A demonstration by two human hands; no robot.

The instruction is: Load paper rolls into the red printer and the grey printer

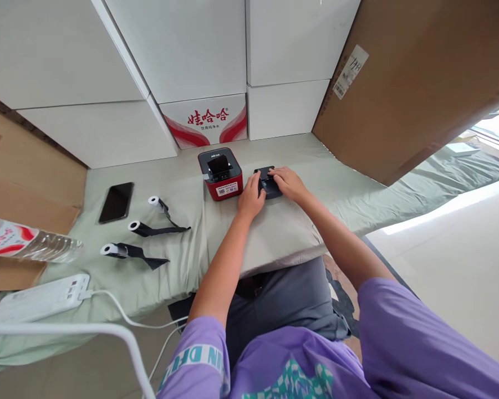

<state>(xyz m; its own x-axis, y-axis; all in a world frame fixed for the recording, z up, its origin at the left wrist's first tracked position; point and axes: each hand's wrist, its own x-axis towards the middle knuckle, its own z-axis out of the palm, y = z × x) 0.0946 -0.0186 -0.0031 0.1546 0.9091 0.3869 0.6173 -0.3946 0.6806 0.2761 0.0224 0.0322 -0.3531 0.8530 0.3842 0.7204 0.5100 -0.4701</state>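
A small black box-shaped device (273, 189) lies on the cloth-covered surface in front of me; I cannot tell its exact kind. My left hand (250, 197) grips its left side, fingertips on the top edge. From the right, my right hand (289, 183) reaches over it, with fingers bent onto its upper right part. The hands cover part of the device. Just left of it stands a red-and-black machine (220, 173) like a receipt printer, with a white label on its front, close to my left hand.
Three small white-cored rolls with black strips (152, 228) lie to the left, near a phone (116, 202). A water bottle (29, 241) and a white power bank (41, 298) with a cable are farther left. White boxes (203, 50) and a large brown carton (411, 77) stand behind.
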